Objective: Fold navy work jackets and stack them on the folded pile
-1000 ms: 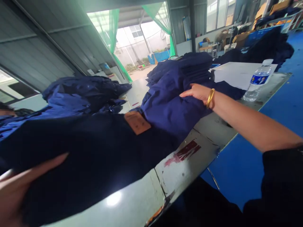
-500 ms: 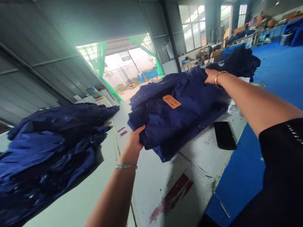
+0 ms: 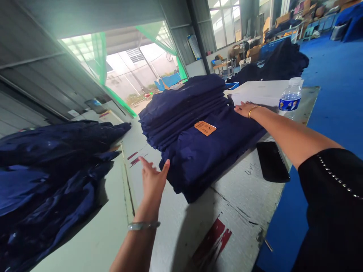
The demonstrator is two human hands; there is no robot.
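A folded navy garment (image 3: 198, 158) lies on the white table (image 3: 187, 234), with an orange cardboard tag (image 3: 205, 128) on top. Against its far side rises a stack of folded navy garments (image 3: 184, 102). My left hand (image 3: 154, 175) is open at the garment's near left corner, thumb close to the cloth and fingers spread. Whether the thumb touches is hard to make out. My right hand (image 3: 245, 108) rests at the far right end of the garment, fingers stretched out and holding nothing.
A black phone (image 3: 272, 161) lies near the table's right edge. Beyond my right hand are a white box (image 3: 261, 90) and a plastic water bottle (image 3: 290, 99). A loose heap of dark blue garments (image 3: 51, 177) covers the left side. More dark cloth (image 3: 283, 62) is piled behind.
The garment has come down flat in front of the stack, which now shows. Both hands have let go; the left fingers have spread and the right hand has moved lower.
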